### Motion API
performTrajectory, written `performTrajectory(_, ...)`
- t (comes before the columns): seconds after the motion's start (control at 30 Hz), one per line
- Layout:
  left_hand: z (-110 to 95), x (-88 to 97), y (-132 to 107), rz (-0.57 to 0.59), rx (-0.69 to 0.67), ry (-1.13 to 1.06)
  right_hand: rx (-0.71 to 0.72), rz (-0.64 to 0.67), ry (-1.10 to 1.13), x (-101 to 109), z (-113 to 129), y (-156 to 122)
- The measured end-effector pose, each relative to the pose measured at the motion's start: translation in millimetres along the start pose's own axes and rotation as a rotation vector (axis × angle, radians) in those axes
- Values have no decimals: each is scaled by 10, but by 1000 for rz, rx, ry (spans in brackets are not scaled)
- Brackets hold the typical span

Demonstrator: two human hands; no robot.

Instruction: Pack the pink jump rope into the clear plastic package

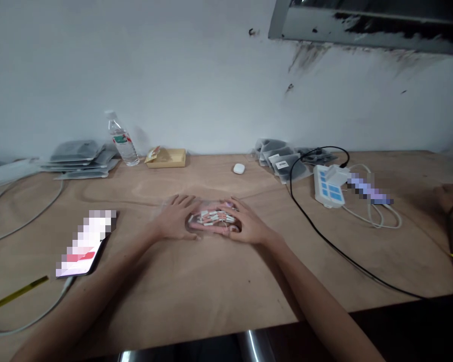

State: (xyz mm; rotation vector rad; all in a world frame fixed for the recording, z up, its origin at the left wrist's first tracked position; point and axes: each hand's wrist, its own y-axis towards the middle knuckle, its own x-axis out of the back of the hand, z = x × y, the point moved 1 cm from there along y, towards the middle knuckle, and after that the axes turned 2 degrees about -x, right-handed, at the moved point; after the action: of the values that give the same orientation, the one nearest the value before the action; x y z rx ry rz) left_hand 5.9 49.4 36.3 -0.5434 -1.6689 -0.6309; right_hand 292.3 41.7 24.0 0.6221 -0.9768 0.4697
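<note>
A clear plastic bag point(215, 226) lies on the wooden table in front of me. Inside it are pink pieces with several white tags or strips; what they are I cannot make out. My left hand point(176, 218) rests flat over the bag's left end, its fingers spread. On the right end lies my right hand point(249, 221), with fingers stretched over the far side and the thumb at the near side. Both palms face down and cover the ends of the bag.
A lit phone point(86, 244) on a white cable lies left. Behind stand a water bottle point(124, 141), a small yellow box point(169, 158), a white case point(239, 169) and grey packets point(283, 161). Right are a power strip point(328, 188), a black cable point(313, 229) and another person's hand point(452, 196).
</note>
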Motion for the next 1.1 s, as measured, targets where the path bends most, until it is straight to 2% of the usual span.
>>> performTrajectory(0.13, -46, 41, 12, -58, -9, 9, -5, -67, -40, -46, 56, 26)
performTrajectory(0.27, -44, 68, -4, -191, 6, 34, -20, -62, -90, -123, 17, 77)
performTrajectory(0.33, 8, 69, -27, -217, 35, 37, -16, -60, -115, -117, -40, 89)
performTrajectory(0.5, 251, 73, -78, -51, -10, -8, -44, -78, -133, 44, -229, 57)
performTrajectory(0.57, 340, 62, -83, -32, -10, -24, -55, -94, -118, 122, -322, 34)
performTrajectory(0.63, 398, 19, -78, -76, 59, 7, -72, -124, -92, 181, -427, 9)
performTrajectory(0.77, 430, -125, -66, -253, 298, 102, -144, -209, -78, 229, -630, -43)
performTrajectory(0.9, 413, -186, -71, -375, 410, 85, -129, -199, -59, 250, -707, -87)
performTrajectory(1.0, 404, -154, -66, -389, 416, 90, -107, -179, -23, 290, -686, -116)
performTrajectory(1.1, 388, -130, -38, -347, 324, 99, -97, -153, 35, 328, -651, -146)
